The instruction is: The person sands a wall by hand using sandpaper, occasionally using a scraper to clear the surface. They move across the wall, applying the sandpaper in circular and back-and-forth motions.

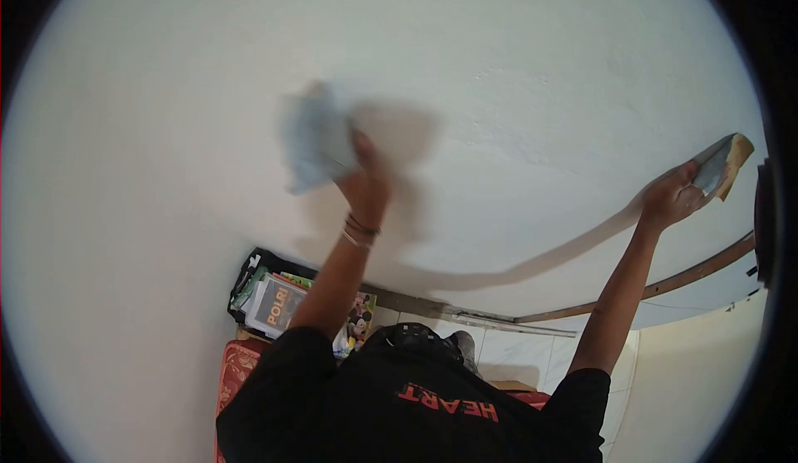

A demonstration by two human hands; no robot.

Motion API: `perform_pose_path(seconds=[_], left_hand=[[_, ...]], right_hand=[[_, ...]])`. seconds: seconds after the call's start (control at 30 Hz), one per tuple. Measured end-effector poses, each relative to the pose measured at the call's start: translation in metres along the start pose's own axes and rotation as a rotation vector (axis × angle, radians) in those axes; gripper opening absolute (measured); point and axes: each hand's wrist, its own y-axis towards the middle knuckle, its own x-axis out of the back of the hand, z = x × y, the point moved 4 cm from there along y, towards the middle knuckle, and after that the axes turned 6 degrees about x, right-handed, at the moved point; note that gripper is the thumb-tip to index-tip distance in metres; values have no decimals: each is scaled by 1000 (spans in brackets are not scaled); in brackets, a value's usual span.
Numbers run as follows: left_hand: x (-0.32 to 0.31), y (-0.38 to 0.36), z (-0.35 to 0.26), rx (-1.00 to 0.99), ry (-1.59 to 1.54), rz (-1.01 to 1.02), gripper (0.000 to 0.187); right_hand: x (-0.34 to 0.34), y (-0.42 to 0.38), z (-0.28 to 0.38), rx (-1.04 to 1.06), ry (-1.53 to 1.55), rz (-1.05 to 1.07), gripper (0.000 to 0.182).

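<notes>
My left hand (366, 172), smeared by motion, is raised in front of the white wall (532, 56) and grips a light blue cloth (312, 143). The cloth is blurred, and its shadow falls on the wall just to the right. Dark bracelets circle the left wrist. Far to the right, my right hand (672, 197) is closed around a folded piece of sandpaper (721, 166), grey-blue on one face and tan on the other. Its tan edge sticks out past the fingers, close to the wall's right side.
Below my left arm, a black open box (241, 284) holds books and papers, one marked POLRI (278, 305). Red patterned fabric (236, 363) lies beneath it. A brown wooden strip (698, 270) runs along the lower right wall, above white floor tiles (519, 351). Dark objects (763, 222) stand at far right.
</notes>
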Motion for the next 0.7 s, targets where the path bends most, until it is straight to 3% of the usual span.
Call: perform_pose_path(seconds=[0.03, 0.13, 0.2, 0.3, 0.37, 0.43, 0.5, 0.53, 0.6, 0.67, 0.7], left_hand=[[3, -5, -10, -133, 163, 67, 54], [14, 30, -9, -217, 252, 49, 54], [20, 84, 6, 204, -17, -60, 55], [30, 149, 15, 201, -54, -4, 56], [35, 153, 8, -77, -66, -267, 48], [25, 99, 48, 101, 67, -66, 46], [28, 49, -1, -281, 57, -35, 45], [32, 45, 4, -284, 55, -39, 45], [30, 41, 28, -356, 621, 131, 47], [38, 86, 22, -372, 432, 2, 47], [39, 113, 20, -301, 120, -137, 39]], right_hand=[[1, 4, 8, 43, 41, -32, 50], [1, 5, 3, 55, 14, -5, 50], [3, 6, 5, 35, -5, -20, 51], [4, 7, 10, 1, -40, -20, 52], [4, 5, 10, -19, -45, -21, 52], [4, 6, 10, 20, -10, -38, 52], [4, 5, 11, -2, -20, -43, 50], [4, 6, 12, -19, -28, -46, 49], [4, 6, 13, -9, -36, -31, 49], [3, 5, 10, 3, -42, -3, 50], [3, 6, 8, 17, -39, -14, 50]])
